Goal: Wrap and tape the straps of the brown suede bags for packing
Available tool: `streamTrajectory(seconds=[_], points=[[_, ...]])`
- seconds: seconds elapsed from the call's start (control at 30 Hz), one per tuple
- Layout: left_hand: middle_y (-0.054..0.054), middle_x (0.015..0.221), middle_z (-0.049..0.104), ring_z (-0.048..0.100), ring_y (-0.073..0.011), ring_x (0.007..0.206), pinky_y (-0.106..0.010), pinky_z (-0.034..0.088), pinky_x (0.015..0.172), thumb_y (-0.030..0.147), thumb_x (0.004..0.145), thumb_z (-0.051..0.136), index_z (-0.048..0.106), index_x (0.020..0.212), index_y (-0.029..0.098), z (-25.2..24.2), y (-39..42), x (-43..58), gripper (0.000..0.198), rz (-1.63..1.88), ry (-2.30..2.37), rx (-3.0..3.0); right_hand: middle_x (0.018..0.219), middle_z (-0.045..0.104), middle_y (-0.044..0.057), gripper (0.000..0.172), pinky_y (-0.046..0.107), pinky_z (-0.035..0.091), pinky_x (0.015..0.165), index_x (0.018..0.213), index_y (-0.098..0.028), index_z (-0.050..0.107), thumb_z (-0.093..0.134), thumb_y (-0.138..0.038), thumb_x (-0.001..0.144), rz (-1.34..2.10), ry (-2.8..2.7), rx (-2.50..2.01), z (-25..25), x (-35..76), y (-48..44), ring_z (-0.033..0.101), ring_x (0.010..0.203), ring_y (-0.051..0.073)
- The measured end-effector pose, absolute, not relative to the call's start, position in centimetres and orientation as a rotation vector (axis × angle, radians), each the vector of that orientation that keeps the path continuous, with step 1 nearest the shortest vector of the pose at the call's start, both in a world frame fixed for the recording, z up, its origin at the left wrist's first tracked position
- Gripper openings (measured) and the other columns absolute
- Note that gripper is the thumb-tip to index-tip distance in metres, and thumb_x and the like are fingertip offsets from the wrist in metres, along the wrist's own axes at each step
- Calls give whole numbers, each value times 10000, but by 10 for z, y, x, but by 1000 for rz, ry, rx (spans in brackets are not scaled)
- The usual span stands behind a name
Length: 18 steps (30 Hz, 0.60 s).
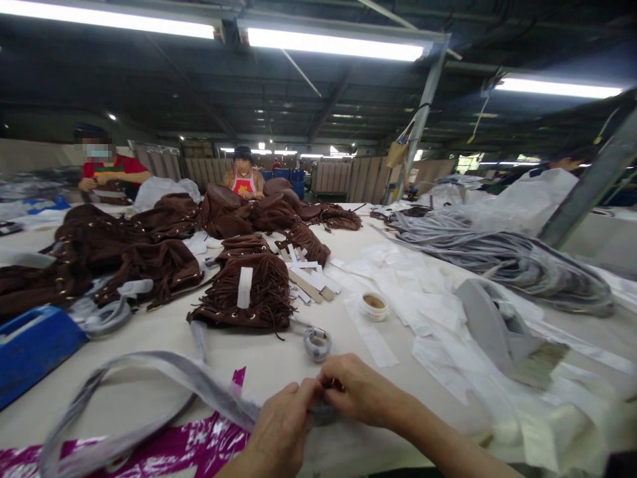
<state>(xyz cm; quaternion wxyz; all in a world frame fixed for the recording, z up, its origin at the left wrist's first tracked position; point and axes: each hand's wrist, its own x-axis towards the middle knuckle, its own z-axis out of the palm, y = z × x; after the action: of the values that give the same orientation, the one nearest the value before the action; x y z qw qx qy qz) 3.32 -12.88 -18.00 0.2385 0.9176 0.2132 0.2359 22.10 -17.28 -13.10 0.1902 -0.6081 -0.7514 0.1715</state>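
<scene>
My left hand (281, 428) and my right hand (358, 392) meet at the near edge of the table (279, 362). Both pinch the end of a long grey strap (164, 375) that loops away to the left. The fingers are closed on it, and a small dark fitting shows between them. A small coiled grey strap (317, 343) lies just beyond my hands. A brown fringed suede bag (249, 292) with a white paper strip on it sits further back.
Piles of brown fringed bags (124, 245) cover the left and back. A heap of grey straps (502, 259) lies at right, with white paper sheets, a small glue pot (373, 305) and a grey stand (492, 328). Blue box (30, 345) at left. Two people work at the far side.
</scene>
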Motion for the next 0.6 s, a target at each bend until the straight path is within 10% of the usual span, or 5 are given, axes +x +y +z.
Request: streamTrajectory(seconds=[0.6], points=[[-25, 834, 600, 556, -166, 772, -229, 423, 680, 29, 741, 461, 530, 791, 187, -159, -116, 35, 179, 529, 369, 2623, 774, 533, -18, 297, 192, 402, 662, 691, -169, 637, 455, 51, 607, 645, -2309, -1343, -137, 231, -164, 536, 718, 120]])
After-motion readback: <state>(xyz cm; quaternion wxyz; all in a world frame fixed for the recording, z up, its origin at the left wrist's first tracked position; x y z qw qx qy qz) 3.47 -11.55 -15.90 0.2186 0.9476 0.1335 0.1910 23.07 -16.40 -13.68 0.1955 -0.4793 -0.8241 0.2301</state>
